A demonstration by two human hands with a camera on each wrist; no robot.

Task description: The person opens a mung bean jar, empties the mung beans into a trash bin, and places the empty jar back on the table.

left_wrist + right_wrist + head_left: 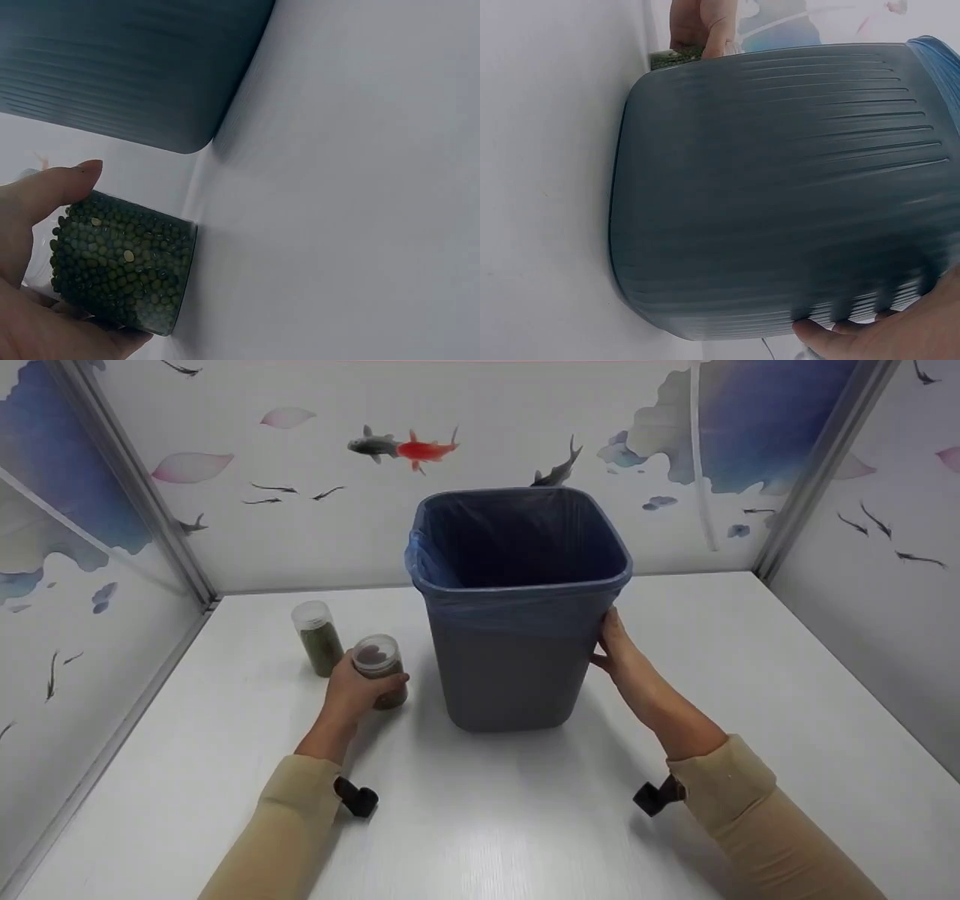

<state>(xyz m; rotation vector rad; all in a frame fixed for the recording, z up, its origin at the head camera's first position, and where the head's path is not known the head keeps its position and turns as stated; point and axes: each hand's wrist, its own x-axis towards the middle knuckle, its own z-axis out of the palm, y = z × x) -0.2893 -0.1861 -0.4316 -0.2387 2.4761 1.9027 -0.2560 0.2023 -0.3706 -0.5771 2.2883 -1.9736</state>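
Note:
My left hand (351,690) grips a clear jar (124,262) of green mung beans, thumb on one side and fingers on the other. The jar is upright, at or very near the table; I cannot tell if its base touches. Just to its right stands a tall grey bin (514,667) lined with a blue bag (517,598). Against the bin's right side rests my right hand (624,654), with its fingertips (810,330) on the ribbed wall. A second jar (319,639) with green contents stands behind and left of the held one.
A white table (487,825) carries everything. White panels printed with fish and blue patches enclose it, with a back wall (300,540) behind the bin and side walls left and right. Black wrist cameras (358,799) hang from both cuffs.

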